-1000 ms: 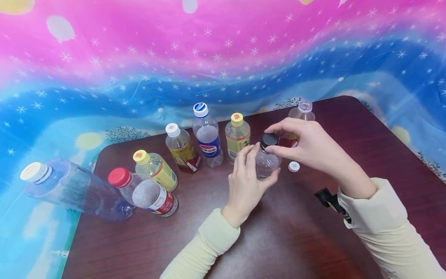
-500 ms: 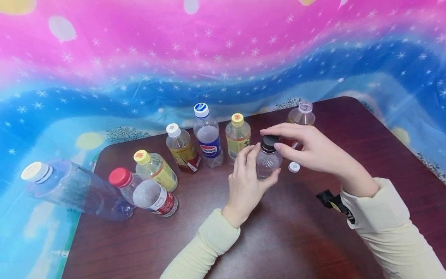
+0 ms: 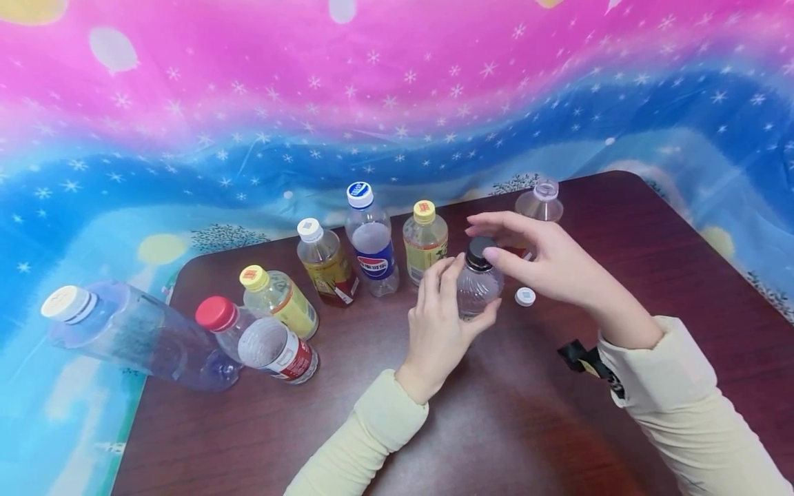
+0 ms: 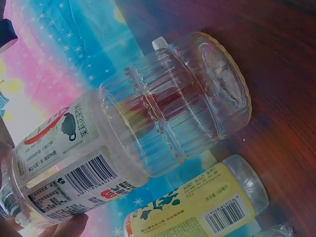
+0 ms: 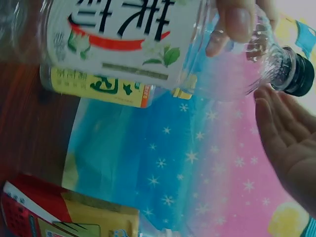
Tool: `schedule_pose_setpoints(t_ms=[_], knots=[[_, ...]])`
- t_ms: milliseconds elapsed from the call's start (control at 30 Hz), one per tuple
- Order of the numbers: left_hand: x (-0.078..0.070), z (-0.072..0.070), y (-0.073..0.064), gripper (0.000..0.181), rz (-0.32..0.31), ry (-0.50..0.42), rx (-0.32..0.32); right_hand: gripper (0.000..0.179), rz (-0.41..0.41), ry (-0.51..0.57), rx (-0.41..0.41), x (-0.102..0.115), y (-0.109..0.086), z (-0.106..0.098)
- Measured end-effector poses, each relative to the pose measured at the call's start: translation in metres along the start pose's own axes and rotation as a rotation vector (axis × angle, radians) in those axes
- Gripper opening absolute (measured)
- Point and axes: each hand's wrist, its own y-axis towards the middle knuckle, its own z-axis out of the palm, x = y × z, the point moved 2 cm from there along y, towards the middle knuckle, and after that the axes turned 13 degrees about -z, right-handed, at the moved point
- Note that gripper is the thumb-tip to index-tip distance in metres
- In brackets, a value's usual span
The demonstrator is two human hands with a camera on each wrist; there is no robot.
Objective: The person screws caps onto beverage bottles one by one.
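Note:
My left hand [image 3: 437, 324] grips a clear ribbed plastic bottle [image 3: 477, 293] upright, right of the table's middle. In the left wrist view the bottle [image 4: 173, 103] shows a white label with a barcode. A black bottle cap [image 3: 480, 252] sits on its neck. My right hand [image 3: 555, 265] is at the cap, with the thumb tip over its near side and the forefinger raised behind it. The right wrist view shows the fingers [image 5: 276, 116] fairly straight, tips beside the neck just below the cap [image 5: 299, 74].
Behind my right hand stands an uncapped bottle [image 3: 541, 205]; a loose white cap [image 3: 524, 297] lies nearby. Several capped bottles stand in a curve to the left, among them a cola bottle [image 3: 374, 262], a red-capped bottle [image 3: 273, 344] and a big blue-tinted bottle [image 3: 149, 337].
My right hand has gone from pinching the cap between thumb and fingers to a looser pose, with the forefinger lifted off it. The left hand and the bottle have kept their place.

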Motion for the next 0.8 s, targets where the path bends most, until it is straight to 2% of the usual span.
schedule_pose_setpoints(t_ms=[100, 200, 367, 533, 633, 800], knots=[[-0.0001, 0.0003, 0.0002, 0.074, 0.005, 0.005, -0.002, 0.038, -0.029, 0.038, 0.025, -0.0012, -0.003, -0.0015], [-0.0004, -0.0002, 0.0004, 0.074, 0.011, 0.009, -0.01, 0.036, -0.011, 0.025, 0.017, -0.0028, -0.0054, -0.0032], [-0.0008, -0.001, 0.0004, 0.073, 0.009, 0.006, -0.009, 0.034, 0.073, 0.013, -0.061, -0.0047, -0.0061, -0.0015], [-0.0009, -0.0008, 0.0005, 0.073, -0.004, 0.0, 0.003, 0.029, 0.11, -0.029, -0.115, -0.0039, -0.0041, 0.0032], [-0.0006, -0.0005, 0.0003, 0.073, -0.009, -0.005, 0.013, 0.033, 0.093, -0.015, -0.09, -0.0026, -0.0033, 0.0045], [-0.0005, -0.0001, 0.0001, 0.074, -0.007, -0.008, 0.022, 0.043, -0.02, -0.018, 0.004, -0.0025, -0.0046, 0.0036]])
